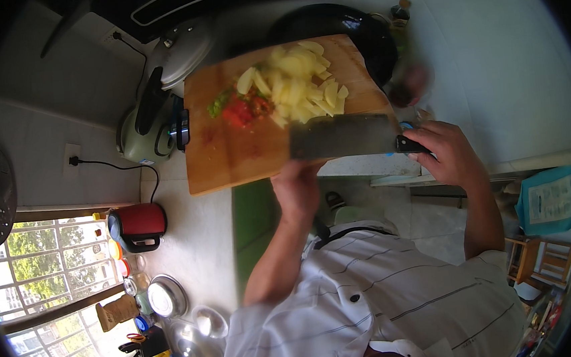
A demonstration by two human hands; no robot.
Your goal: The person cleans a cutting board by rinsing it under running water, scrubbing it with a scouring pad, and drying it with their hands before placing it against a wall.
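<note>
My left hand (297, 185) grips the near edge of a wooden cutting board (234, 162), its fingers hidden under the board. The board is held up in front of me, close to a black wok (380, 45). Slices of pale yellow vegetable, perhaps potato (298, 87), are piled on its far right part. Beside them lie chopped red pepper (242, 111) and a little chopped green vegetable (217, 106), somewhat blurred. In my right hand (446, 148) is the black handle of a cleaver (342, 136). Its broad blade lies along the board's near right edge, just below the slices.
A pressure cooker (180, 61) and a green appliance (148, 134) stand left of the board. Farther down the counter (189, 231) are a red electric kettle (141, 227), a metal bowl (166, 296) and several jars by the barred window. Bottles (399, 16) stand right of the wok.
</note>
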